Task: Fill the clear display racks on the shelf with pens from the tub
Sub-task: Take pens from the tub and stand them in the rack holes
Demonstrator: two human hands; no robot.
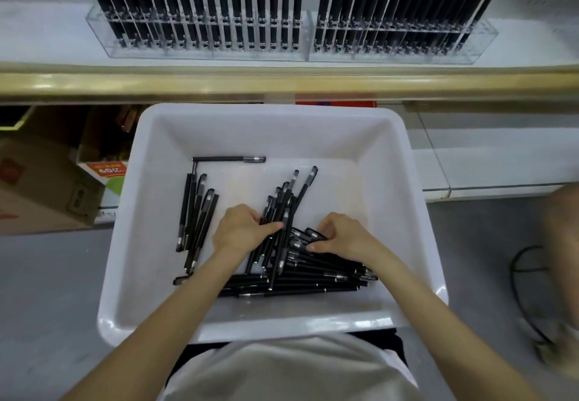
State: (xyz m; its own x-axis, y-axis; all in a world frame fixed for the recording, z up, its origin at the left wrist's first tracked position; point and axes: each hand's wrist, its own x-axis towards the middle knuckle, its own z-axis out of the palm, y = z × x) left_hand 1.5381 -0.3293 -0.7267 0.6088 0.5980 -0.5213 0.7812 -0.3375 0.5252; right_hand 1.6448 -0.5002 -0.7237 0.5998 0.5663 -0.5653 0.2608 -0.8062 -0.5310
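A white plastic tub sits in front of me with several black pens scattered in it. My left hand is closed around a bundle of black pens that fans upward. My right hand has its fingers curled on pens in the pile at the tub's near right. More pens lie along the tub's left side, and one pen lies crosswise at the back. Two clear display racks stand on the white shelf above, their slots packed with black pens.
A tan shelf edge runs across between tub and racks. Cardboard boxes sit under the shelf at left. A black cable lies on the grey floor at right, near a knee.
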